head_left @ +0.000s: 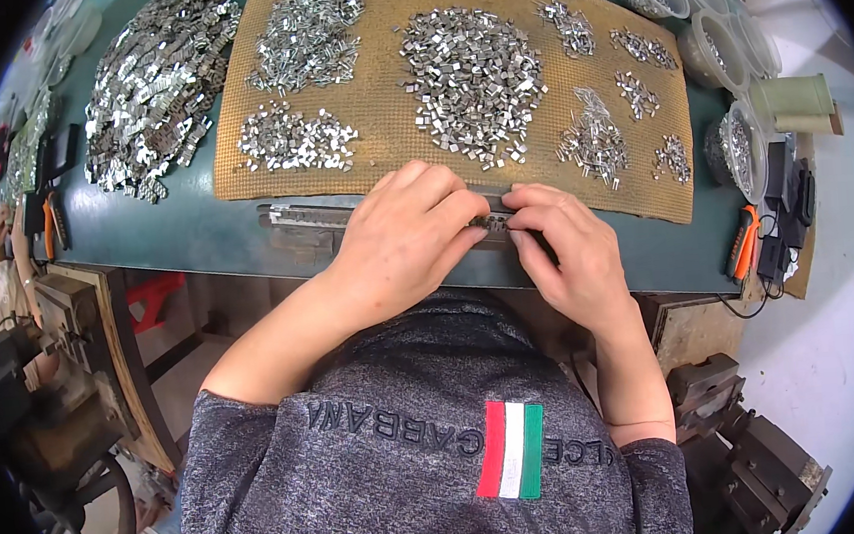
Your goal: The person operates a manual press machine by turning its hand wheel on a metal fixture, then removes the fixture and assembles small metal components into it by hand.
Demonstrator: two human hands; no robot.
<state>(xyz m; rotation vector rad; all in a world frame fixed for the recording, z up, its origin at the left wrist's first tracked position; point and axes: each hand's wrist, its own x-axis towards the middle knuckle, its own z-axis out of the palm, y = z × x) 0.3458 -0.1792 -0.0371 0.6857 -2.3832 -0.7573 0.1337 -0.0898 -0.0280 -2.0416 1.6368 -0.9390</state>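
A long, narrow metal bar-shaped fixture [308, 216] with a groove lies along the near edge of the green table. Over its middle is my left hand [407, 236], fingers curled and thumb and fingertips pressed together at a small dark metal part [494, 223]. My right hand [577, 255] faces it from the other side, its thumb and index finger bent toward the same spot. The fingertips cover most of what lies between the hands, so the pieces they pinch are hidden.
A tan textured mat [385, 120] carries several piles of small shiny metal pieces [478, 87]. Left of it is a large heap of linked metal strips [157, 87]. Plastic tubs [736, 147] line the right edge. Orange-handled pliers [743, 244] lie at the right, others [50, 226] at the left.
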